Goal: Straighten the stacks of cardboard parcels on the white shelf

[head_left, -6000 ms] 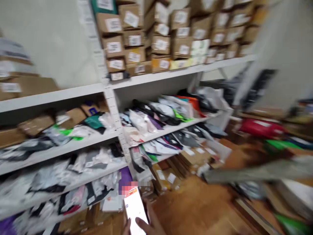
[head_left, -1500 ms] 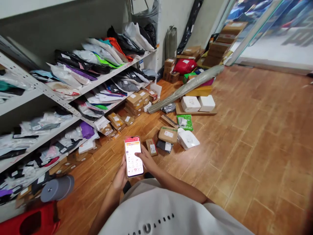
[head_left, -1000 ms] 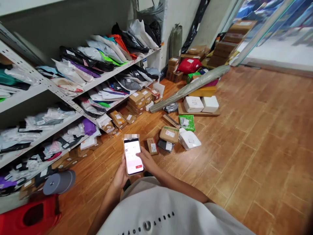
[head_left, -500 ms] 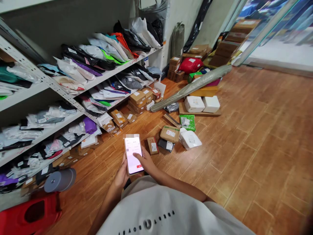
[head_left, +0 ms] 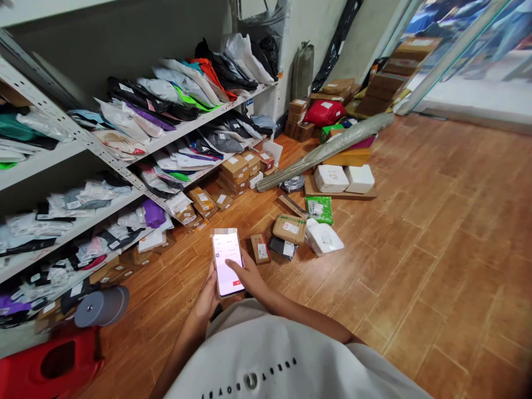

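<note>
Phone (head_left: 226,281) clamped between my left hand (head_left: 206,297) and right hand (head_left: 251,275), face-up, presumably for easy reading and tapping; box (head_left: 260,249) on floor (head_left: 399,249), right of phone.

The smartphone (head_left: 227,281) is pixelated at the top, its print too small to read; the right hand (head_left: 251,279) covers part of the screen; the left hand (head_left: 206,298) has most fingers hidden behind it. 1 black parcel (head_left: 282,248) lies partly hidden under a cardboard box (head_left: 290,228); the red plastic item (head_left: 22,368) is cut off by the left edge; the scene past the glass door (head_left: 477,80) is blurred.
</note>
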A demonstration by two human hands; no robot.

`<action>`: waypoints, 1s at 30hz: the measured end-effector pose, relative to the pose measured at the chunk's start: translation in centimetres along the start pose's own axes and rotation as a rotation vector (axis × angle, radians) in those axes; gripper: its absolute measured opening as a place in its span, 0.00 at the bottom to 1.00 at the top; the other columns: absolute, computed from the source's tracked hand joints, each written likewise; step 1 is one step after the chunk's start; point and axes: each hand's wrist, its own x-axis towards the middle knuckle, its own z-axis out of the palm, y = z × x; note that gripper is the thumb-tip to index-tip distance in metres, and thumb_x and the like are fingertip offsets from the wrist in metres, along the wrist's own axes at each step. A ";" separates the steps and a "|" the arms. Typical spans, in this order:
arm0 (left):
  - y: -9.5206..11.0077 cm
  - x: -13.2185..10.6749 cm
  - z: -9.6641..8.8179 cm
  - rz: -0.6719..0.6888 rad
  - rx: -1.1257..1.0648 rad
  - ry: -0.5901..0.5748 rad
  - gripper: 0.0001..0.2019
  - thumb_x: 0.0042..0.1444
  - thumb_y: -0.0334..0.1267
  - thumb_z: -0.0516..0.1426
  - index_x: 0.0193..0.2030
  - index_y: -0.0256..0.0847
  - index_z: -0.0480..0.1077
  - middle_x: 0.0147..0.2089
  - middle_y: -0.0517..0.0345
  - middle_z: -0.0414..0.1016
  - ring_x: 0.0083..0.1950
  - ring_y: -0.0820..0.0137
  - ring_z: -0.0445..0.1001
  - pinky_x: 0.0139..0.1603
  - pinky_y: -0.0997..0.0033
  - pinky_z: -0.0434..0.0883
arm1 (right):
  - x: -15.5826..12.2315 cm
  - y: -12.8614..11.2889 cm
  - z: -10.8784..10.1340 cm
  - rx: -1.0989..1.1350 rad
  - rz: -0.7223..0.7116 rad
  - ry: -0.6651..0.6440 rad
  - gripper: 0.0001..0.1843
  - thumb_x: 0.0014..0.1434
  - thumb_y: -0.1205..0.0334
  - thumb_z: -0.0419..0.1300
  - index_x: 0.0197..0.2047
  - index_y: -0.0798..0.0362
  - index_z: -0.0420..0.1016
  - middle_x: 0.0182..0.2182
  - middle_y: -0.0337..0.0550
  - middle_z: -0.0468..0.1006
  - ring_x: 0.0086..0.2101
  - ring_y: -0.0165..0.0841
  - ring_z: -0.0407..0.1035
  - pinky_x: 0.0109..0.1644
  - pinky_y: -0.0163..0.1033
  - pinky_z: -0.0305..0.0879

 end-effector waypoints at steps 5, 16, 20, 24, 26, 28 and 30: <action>-0.1 0.1 -0.3 0.027 -0.027 -0.005 0.42 0.54 0.53 0.63 0.72 0.52 0.51 0.59 0.48 0.71 0.55 0.52 0.72 0.43 0.60 0.79 | 0.1 0.0 0.1 0.029 0.015 -0.024 0.18 0.52 0.52 0.62 0.44 0.52 0.69 0.35 0.42 0.76 0.32 0.36 0.70 0.35 0.40 0.67; 0.6 0.0 -0.6 0.033 -0.004 0.055 0.38 0.51 0.58 0.63 0.67 0.51 0.60 0.56 0.49 0.72 0.55 0.52 0.72 0.35 0.64 0.79 | 0.6 0.5 -0.2 0.140 0.030 -0.106 0.16 0.53 0.51 0.57 0.40 0.53 0.72 0.32 0.43 0.78 0.31 0.38 0.71 0.34 0.40 0.66; 0.9 0.0 -0.8 0.034 -0.044 0.058 0.34 0.51 0.56 0.64 0.63 0.50 0.64 0.52 0.51 0.75 0.53 0.54 0.74 0.35 0.65 0.79 | 0.9 0.7 -0.4 0.187 0.006 -0.155 0.19 0.48 0.55 0.56 0.44 0.52 0.74 0.39 0.45 0.79 0.38 0.41 0.72 0.43 0.44 0.67; 1.2 -0.1 -0.7 0.014 -0.053 0.008 0.34 0.53 0.55 0.63 0.65 0.52 0.61 0.54 0.51 0.75 0.47 0.54 0.77 0.27 0.64 0.79 | 0.9 0.6 -0.6 0.188 -0.014 -0.179 0.23 0.45 0.60 0.56 0.46 0.51 0.75 0.42 0.43 0.79 0.42 0.42 0.71 0.47 0.44 0.65; 1.3 -0.2 -0.6 0.017 -0.055 0.011 0.36 0.54 0.53 0.63 0.67 0.52 0.58 0.56 0.50 0.74 0.48 0.52 0.76 0.27 0.63 0.79 | 0.8 0.4 -0.7 0.188 -0.014 -0.188 0.24 0.44 0.60 0.55 0.46 0.51 0.75 0.41 0.42 0.80 0.40 0.42 0.70 0.45 0.43 0.66; 1.3 -0.2 -0.6 0.011 -0.044 0.018 0.37 0.55 0.52 0.62 0.69 0.50 0.55 0.58 0.48 0.72 0.51 0.51 0.75 0.27 0.63 0.79 | 0.6 0.2 -0.6 0.194 -0.012 -0.192 0.24 0.44 0.60 0.55 0.46 0.51 0.75 0.39 0.41 0.80 0.38 0.41 0.70 0.42 0.43 0.66; 1.4 -0.2 -0.6 0.007 -0.025 0.027 0.38 0.55 0.53 0.61 0.70 0.48 0.54 0.59 0.45 0.72 0.52 0.50 0.74 0.28 0.64 0.78 | 0.5 0.0 -0.6 0.197 -0.009 -0.191 0.23 0.45 0.61 0.55 0.45 0.50 0.75 0.39 0.41 0.80 0.37 0.41 0.70 0.42 0.42 0.66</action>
